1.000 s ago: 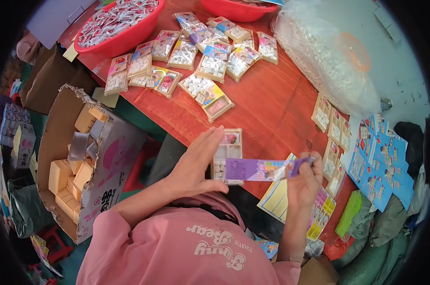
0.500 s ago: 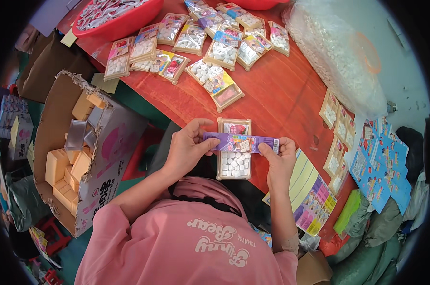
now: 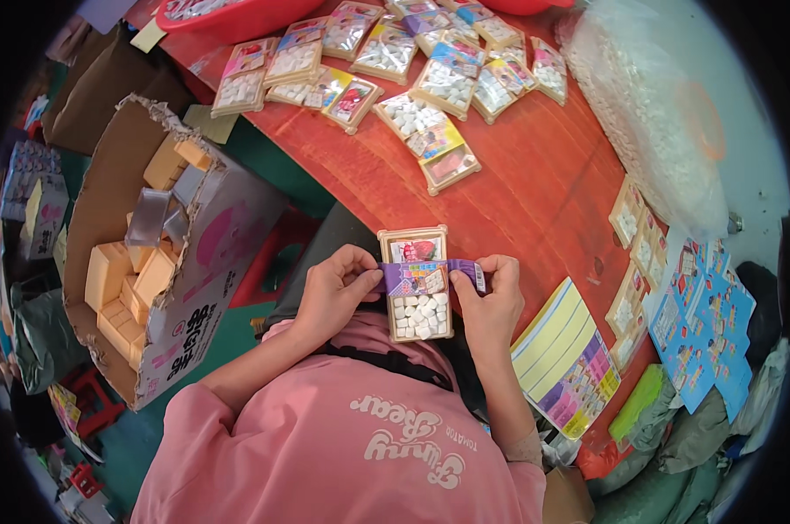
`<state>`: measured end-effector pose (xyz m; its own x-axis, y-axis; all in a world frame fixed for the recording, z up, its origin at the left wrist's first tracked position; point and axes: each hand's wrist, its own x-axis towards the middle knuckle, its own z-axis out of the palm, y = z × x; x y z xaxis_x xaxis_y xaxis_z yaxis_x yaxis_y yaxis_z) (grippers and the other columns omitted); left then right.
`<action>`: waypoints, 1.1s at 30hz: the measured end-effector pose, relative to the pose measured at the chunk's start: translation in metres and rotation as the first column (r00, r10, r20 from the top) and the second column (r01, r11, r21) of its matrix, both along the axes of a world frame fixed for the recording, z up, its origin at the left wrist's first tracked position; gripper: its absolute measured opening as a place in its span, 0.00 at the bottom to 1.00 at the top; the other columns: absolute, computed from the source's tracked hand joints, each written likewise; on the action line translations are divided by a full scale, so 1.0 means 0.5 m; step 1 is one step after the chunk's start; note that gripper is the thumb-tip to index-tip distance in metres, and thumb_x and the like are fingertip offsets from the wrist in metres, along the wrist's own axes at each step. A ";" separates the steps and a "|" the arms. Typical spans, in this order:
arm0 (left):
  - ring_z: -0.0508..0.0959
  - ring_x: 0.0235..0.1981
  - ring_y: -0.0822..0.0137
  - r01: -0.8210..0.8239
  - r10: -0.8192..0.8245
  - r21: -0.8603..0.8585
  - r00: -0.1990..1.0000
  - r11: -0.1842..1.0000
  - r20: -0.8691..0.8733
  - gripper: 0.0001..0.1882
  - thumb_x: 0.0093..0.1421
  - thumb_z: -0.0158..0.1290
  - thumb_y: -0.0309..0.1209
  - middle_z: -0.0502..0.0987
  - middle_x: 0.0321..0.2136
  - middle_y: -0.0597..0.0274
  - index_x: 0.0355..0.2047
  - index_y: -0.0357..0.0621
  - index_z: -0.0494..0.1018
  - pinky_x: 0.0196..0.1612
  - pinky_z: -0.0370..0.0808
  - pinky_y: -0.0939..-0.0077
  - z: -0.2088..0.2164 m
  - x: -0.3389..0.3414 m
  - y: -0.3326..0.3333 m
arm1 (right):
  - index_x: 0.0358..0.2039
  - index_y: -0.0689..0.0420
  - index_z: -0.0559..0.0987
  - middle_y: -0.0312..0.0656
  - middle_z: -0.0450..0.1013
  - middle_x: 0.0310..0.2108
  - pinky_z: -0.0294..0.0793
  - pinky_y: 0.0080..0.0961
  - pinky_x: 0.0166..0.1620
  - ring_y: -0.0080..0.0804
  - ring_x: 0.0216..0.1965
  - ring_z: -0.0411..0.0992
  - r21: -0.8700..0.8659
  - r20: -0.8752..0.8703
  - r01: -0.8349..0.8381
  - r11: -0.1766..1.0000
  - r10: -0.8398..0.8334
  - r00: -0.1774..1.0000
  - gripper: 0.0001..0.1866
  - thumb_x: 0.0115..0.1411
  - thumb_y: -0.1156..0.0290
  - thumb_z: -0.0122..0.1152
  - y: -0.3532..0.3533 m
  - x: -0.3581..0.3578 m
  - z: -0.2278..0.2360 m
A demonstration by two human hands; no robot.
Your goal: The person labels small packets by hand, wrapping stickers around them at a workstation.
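Note:
A small clear tray of white pieces (image 3: 417,310) with a picture card at its top rests at the near edge of the red table (image 3: 543,188). A purple paper band (image 3: 425,278) lies across its middle. My left hand (image 3: 335,290) pinches the band's left end against the tray. My right hand (image 3: 489,301) grips the band's right end and the tray's right side.
Several filled trays (image 3: 412,65) lie spread across the far table. A red basin (image 3: 229,13) stands at the back left, a big clear bag of white pieces (image 3: 657,113) at right. A stack of band sheets (image 3: 565,358) lies right of my hands. An open cardboard box (image 3: 150,253) stands left.
The tray and band have come closer to me at the table's edge. Both hands have closed the band more tightly around the tray; a second ago the right hand held the band alone.

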<state>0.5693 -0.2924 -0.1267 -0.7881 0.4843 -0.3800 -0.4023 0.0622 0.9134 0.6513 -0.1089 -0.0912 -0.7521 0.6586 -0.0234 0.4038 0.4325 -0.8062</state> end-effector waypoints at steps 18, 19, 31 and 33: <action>0.78 0.37 0.66 -0.050 -0.171 0.421 0.866 0.905 0.471 0.13 0.59 0.52 0.30 0.76 0.38 0.56 0.41 0.34 0.68 0.43 0.76 0.70 0.016 0.011 0.006 | 0.31 0.60 0.69 0.33 0.71 0.24 0.70 0.13 0.25 0.16 0.23 0.68 -0.489 -0.204 -0.053 0.871 -0.056 0.977 0.10 0.53 0.74 0.63 0.011 -0.001 -0.008; 0.78 0.37 0.64 -0.058 -0.216 0.477 0.840 0.877 0.498 0.14 0.60 0.51 0.31 0.75 0.39 0.56 0.42 0.34 0.67 0.43 0.76 0.68 0.018 0.008 0.003 | 0.31 0.60 0.69 0.33 0.71 0.24 0.70 0.13 0.25 0.16 0.23 0.68 -0.490 -0.211 -0.049 0.870 -0.064 0.975 0.10 0.53 0.74 0.63 0.013 -0.003 0.001; 0.72 0.30 0.67 -0.512 -0.568 0.711 0.435 0.481 0.698 0.11 0.60 0.47 0.28 0.71 0.31 0.60 0.41 0.35 0.67 0.36 0.74 0.76 -0.035 0.013 -0.014 | 0.25 0.58 0.76 0.30 0.71 0.26 0.63 0.15 0.29 0.16 0.26 0.66 -0.860 -0.144 -0.219 0.460 0.192 0.971 0.05 0.52 0.72 0.62 -0.042 -0.074 0.057; 0.68 0.27 0.70 -0.580 -0.454 0.569 0.349 0.583 0.820 0.10 0.59 0.46 0.27 0.67 0.28 0.61 0.40 0.35 0.66 0.31 0.72 0.79 -0.019 0.009 -0.015 | 0.25 0.59 0.76 0.30 0.71 0.26 0.63 0.15 0.29 0.16 0.26 0.65 -0.849 -0.143 -0.224 0.479 0.200 0.969 0.05 0.52 0.72 0.62 -0.049 -0.078 0.050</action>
<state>0.5738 -0.2999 -0.1363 -0.2761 0.8960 -0.3478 -0.8488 -0.3971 -0.3491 0.6123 -0.1332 -0.0663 -0.8744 0.1452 -0.4629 0.3757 -0.4009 -0.8355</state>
